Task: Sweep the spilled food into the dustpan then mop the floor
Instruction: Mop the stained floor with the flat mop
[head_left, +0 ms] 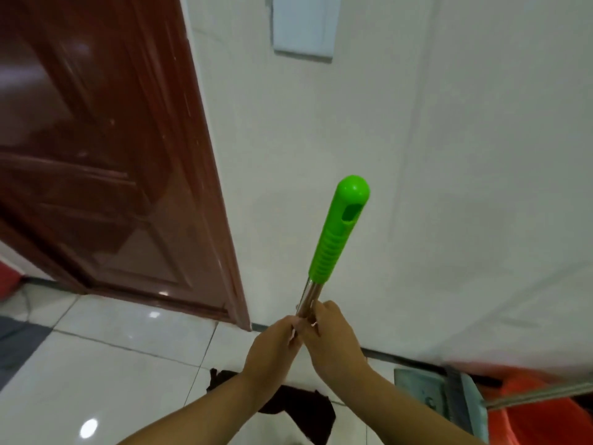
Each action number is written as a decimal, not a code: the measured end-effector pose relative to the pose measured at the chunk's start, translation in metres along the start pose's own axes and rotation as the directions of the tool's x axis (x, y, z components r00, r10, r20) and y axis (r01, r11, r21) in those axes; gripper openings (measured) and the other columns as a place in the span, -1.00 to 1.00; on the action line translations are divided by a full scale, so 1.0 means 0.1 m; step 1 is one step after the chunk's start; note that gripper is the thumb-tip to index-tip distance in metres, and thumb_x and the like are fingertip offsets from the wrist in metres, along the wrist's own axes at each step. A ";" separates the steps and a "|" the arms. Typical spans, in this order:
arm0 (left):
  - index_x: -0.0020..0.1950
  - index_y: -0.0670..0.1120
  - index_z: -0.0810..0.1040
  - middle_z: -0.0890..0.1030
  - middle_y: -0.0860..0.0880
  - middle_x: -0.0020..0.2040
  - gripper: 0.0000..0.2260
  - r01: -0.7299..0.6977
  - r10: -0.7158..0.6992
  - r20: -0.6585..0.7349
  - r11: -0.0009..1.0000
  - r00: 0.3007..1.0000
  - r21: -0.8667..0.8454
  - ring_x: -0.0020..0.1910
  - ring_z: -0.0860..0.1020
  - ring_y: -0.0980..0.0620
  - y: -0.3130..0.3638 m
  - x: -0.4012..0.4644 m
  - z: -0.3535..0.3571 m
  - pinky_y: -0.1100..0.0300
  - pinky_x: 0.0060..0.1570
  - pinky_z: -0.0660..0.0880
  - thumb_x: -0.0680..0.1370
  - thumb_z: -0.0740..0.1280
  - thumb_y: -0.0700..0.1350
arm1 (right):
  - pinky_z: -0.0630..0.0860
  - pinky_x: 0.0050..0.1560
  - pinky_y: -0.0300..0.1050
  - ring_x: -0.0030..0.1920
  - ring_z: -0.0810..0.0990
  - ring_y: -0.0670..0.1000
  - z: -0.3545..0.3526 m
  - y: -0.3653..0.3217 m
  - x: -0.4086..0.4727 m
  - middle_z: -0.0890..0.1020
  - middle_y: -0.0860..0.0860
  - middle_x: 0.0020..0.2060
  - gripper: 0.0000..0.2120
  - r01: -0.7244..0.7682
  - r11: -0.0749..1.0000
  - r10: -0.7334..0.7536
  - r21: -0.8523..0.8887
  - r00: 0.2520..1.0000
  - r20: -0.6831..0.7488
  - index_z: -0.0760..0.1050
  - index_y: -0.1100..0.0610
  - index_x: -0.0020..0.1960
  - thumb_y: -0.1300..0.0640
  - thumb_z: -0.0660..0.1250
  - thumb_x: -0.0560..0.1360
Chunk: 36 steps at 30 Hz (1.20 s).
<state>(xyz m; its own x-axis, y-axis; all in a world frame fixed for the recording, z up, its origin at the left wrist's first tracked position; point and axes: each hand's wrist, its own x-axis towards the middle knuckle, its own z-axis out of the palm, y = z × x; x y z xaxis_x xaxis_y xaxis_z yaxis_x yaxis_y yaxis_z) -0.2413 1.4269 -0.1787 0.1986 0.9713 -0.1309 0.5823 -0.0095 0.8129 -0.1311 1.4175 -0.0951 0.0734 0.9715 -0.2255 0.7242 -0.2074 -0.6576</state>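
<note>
Two hands grip mop handle [333, 239] | left hand [272, 348], right hand [333, 338] curled round steel shaft | ribbed green cap

Hands: our left hand [272, 346] and right hand [333, 340] grip the shiny metal mop pole [308, 298].
Top: its ribbed green plastic handle [340, 229] tilts right.

A dark red panelled door [96, 149] fills the far left, standing against a white wall [449, 187]. High on that wall hangs a pale blue-grey panel [303, 25]. Glossy white floor tiles [106, 358] spread across the near left, with a grey mat [17, 345] at the left edge.
</note>
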 end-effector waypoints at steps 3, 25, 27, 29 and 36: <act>0.10 0.03 0.52 0.61 0.13 0.03 -0.85 -0.018 0.020 -0.037 0.998 0.999 0.058 0.01 0.54 0.26 -0.07 0.20 -0.01 0.45 0.02 0.40 0.62 0.18 -0.02 | 0.31 -0.26 -0.44 -0.18 0.42 -0.18 -0.01 0.00 0.26 0.40 -0.13 -0.07 -0.81 0.117 0.993 -0.117 -0.021 0.993 -0.004 0.46 0.02 0.15 0.00 0.17 0.60; -0.10 0.06 0.46 0.61 0.07 -0.17 -0.82 0.013 -0.028 0.158 0.995 0.987 0.097 -0.18 0.58 0.16 -0.22 1.57 -0.61 0.10 -0.07 0.57 0.60 0.15 0.09 | 0.29 -0.36 -0.35 -0.20 0.50 -0.07 0.00 -0.60 1.59 0.53 -0.06 -0.20 -0.82 -0.038 0.998 0.039 0.041 0.999 -0.014 0.39 0.04 -0.08 -0.03 0.14 0.61; -0.02 -0.01 0.50 0.63 0.01 -0.10 -0.76 0.028 -0.041 0.179 0.997 0.983 0.078 -0.12 0.60 0.10 -0.25 1.66 -0.64 0.06 -0.01 0.56 0.60 0.14 0.09 | 0.27 -0.37 -0.36 -0.22 0.48 -0.07 0.07 -0.60 1.68 0.53 -0.06 -0.19 -0.83 -0.065 0.997 0.066 0.041 0.997 -0.027 0.38 0.03 -0.08 -0.02 0.13 0.61; -0.02 -0.03 0.50 0.63 -0.01 -0.08 -0.78 0.027 -0.042 0.185 0.996 0.982 0.082 -0.09 0.60 0.06 -0.26 1.74 -0.67 0.05 0.02 0.54 0.61 0.15 0.06 | 0.28 -0.36 -0.31 -0.22 0.47 -0.07 0.07 -0.62 1.75 0.51 -0.06 -0.21 -0.82 -0.069 0.997 0.070 0.024 0.997 -0.043 0.38 0.04 -0.08 -0.02 0.13 0.62; 0.07 -0.08 0.53 0.63 -0.03 -0.04 -0.75 -0.016 -0.006 0.256 0.996 0.967 0.085 -0.05 0.59 0.05 -0.32 1.91 -0.73 0.10 0.05 0.52 0.61 0.17 0.04 | 0.36 -0.17 -0.20 -0.18 0.49 -0.04 0.12 -0.62 1.89 0.52 -0.04 -0.19 -0.74 -0.103 0.995 0.102 -0.004 0.993 -0.053 0.46 0.12 0.02 -0.04 0.10 0.62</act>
<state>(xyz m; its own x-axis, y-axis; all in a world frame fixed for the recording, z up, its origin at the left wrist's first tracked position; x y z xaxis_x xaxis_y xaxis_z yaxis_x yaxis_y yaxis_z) -0.2796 1.6307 -0.1879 0.3900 0.8783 -0.2767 0.6439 -0.0453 0.7638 -0.1704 1.6125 -0.1048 0.1833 0.9498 -0.2535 0.7157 -0.3057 -0.6279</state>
